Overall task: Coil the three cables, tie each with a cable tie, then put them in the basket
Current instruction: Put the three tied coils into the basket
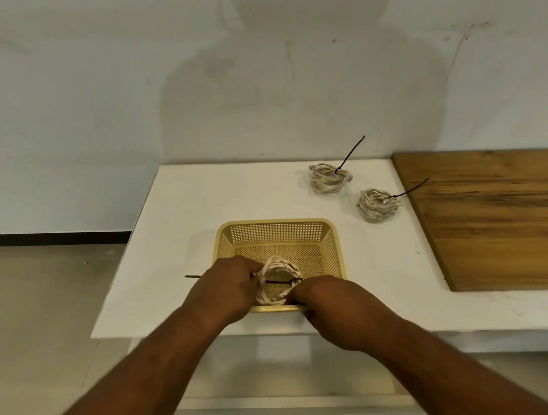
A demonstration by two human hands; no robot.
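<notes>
The third coil of pale, pink-flecked cable (276, 282) is held upright over the near side of the perforated yellow plastic basket (280, 236) on the white bench (183, 221), pinched on either side between the left hand (227, 284) and the right hand (321, 300), each grip closed on it. A thin black cable tie (224, 278) runs level, left to right, across the coil, its free tail poking out past the left hand, so tightening looks like a sideways pull. The two tied beige coils (329, 178) (377, 205) lie on the bench beyond the basket, nearer the right hand.
</notes>
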